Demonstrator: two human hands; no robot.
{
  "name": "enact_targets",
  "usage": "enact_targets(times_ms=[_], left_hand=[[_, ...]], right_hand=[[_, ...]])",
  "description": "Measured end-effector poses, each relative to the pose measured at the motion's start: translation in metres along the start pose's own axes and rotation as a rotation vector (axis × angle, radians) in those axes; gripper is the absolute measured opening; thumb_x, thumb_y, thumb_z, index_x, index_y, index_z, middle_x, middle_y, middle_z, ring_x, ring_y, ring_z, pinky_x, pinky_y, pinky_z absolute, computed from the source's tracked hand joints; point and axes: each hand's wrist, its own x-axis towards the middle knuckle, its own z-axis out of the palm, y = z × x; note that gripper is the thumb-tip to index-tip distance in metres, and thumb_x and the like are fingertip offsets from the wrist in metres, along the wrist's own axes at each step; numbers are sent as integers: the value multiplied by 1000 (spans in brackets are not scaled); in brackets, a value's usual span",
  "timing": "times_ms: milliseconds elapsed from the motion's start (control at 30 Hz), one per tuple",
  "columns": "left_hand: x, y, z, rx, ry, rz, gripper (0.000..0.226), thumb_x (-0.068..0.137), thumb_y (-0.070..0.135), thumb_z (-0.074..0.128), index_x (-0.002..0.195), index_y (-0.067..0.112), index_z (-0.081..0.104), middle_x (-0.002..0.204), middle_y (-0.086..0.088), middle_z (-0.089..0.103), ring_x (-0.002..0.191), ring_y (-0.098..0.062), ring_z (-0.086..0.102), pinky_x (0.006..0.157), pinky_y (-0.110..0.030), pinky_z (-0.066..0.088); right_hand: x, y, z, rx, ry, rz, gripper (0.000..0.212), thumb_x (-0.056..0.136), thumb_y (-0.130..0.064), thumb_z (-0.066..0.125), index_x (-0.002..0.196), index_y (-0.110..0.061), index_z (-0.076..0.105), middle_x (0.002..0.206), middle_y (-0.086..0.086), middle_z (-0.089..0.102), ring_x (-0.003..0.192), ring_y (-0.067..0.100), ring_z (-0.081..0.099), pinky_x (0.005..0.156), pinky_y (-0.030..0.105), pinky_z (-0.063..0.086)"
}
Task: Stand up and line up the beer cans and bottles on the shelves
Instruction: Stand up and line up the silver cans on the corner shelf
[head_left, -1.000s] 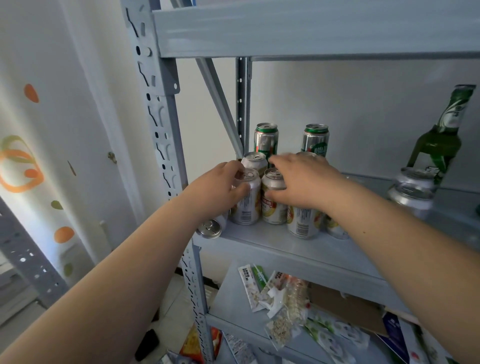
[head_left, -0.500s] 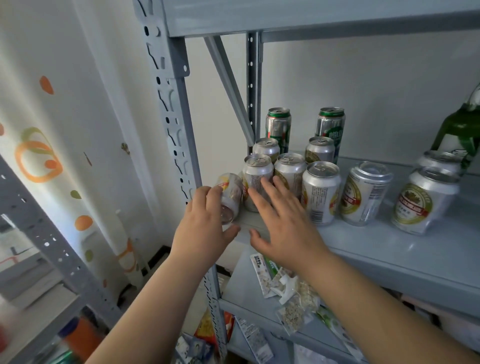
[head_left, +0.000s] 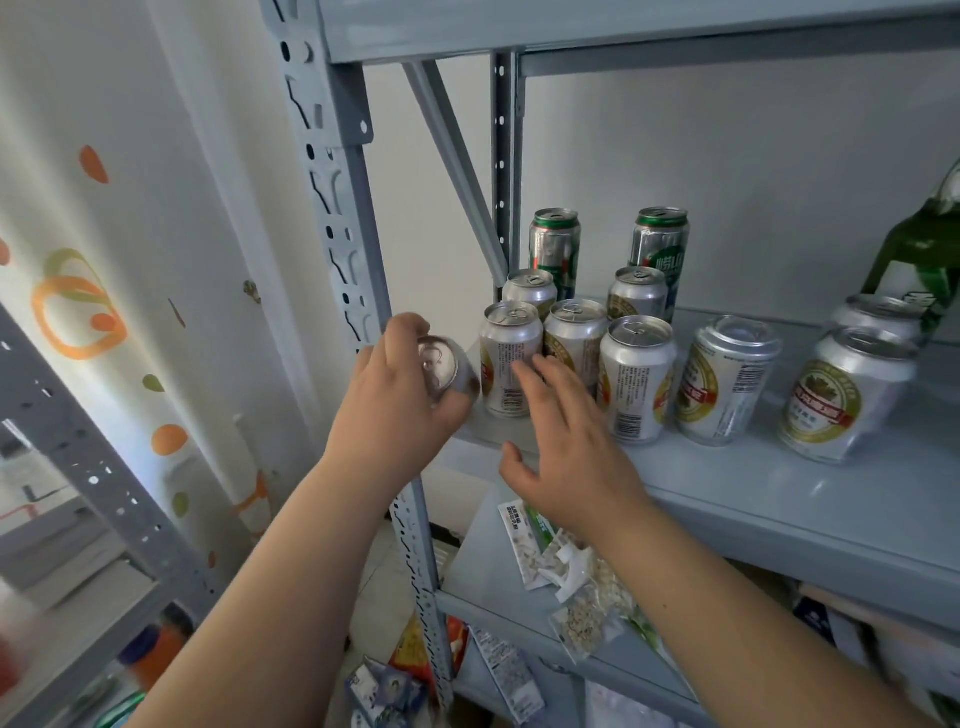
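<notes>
Since half a second ago the left hand has curled its fingers round the tipped can at the front left corner of the shelf. The right hand hovers straight-fingered and empty by the upright cans. Next, the tipped can likely needs standing upright in line.

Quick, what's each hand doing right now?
Left hand: grips a tilted silver beer can.
Right hand: open, fingers straight, holding nothing.
</notes>
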Motion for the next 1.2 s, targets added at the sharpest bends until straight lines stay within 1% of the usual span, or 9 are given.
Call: enact_targets(times_ms=[100, 300, 400, 533, 700, 900, 1000, 1100, 1200], left_hand=[[15, 8, -6, 45, -51, -5, 40, 85, 38, 65, 112, 19, 42, 100, 1, 55, 94, -28, 52, 79, -41, 47], [28, 12, -9, 240, -67, 94, 33, 94, 26, 52, 124, 14, 51, 123, -8, 54, 100, -32, 55, 79, -37, 43], [33, 13, -10, 315, -77, 89, 32, 97, 29, 47, 123, 12, 53, 119, -11, 56, 97, -34, 57, 75, -36, 41], [38, 10, -11, 314, -99, 100, 33, 100, 32, 40, 123, 13, 55, 113, -11, 59, 96, -34, 58, 74, -40, 48], [28, 1, -4, 299, -67, 193, 38, 101, 27, 43, 136, 15, 52, 136, -10, 50, 109, -33, 60, 83, -46, 54], [4, -8, 9, 233, -8, 239, 58, 96, 13, 56, 150, 15, 35, 154, -10, 35, 115, -34, 60, 81, -43, 55], [-8, -11, 12, 215, 40, 238, 65, 93, 12, 60, 152, 14, 33, 155, -13, 32, 128, -35, 50, 95, -46, 51], [-19, -11, 11, 220, 121, 292, 62, 94, 19, 60, 151, 9, 36, 155, -17, 34, 138, -38, 38, 112, -49, 36], [-27, 0, 14, 220, 110, 370, 66, 96, 33, 53, 153, 9, 31, 160, -17, 26, 150, -39, 16, 118, -55, 23]], right_hand=[[0, 0, -1, 0, 1, 11, 76, 90, -32, 57, 155, -13, 24, 157, 12, 28, 149, 26, 21, 119, 43, 27], [-1, -2, 1, -105, 22, 7, 79, 88, -33, 57, 156, -10, 24, 157, 14, 30, 149, 29, 21, 117, 41, 22], [-2, -3, 1, -144, 46, -5, 80, 88, -34, 58, 156, -9, 25, 159, 15, 27, 151, 30, 16, 119, 45, 20], [-1, -2, 2, -160, 55, -3, 80, 88, -34, 58, 156, -11, 24, 162, 16, 21, 153, 31, 8, 121, 51, 18], [-2, -2, 2, -194, 48, -9, 82, 88, -35, 56, 157, -9, 20, 164, 18, 13, 153, 33, 1, 122, 53, 13], [0, -3, 3, -238, 13, -17, 87, 89, -41, 54, 159, -10, 13, 165, 19, 2, 152, 35, -7, 122, 57, 10], [-2, -6, -3, -206, 16, -9, 87, 89, -41, 54, 159, -10, 13, 166, 18, 1, 152, 35, -8, 120, 58, 15], [-10, -16, -22, -130, 98, -28, 83, 90, -37, 57, 158, -7, 18, 165, 19, 7, 153, 36, -4, 119, 58, 20], [-24, -23, -42, -136, 168, -60, 79, 89, -32, 61, 155, -6, 26, 163, 21, 15, 152, 38, 4, 118, 58, 24]])
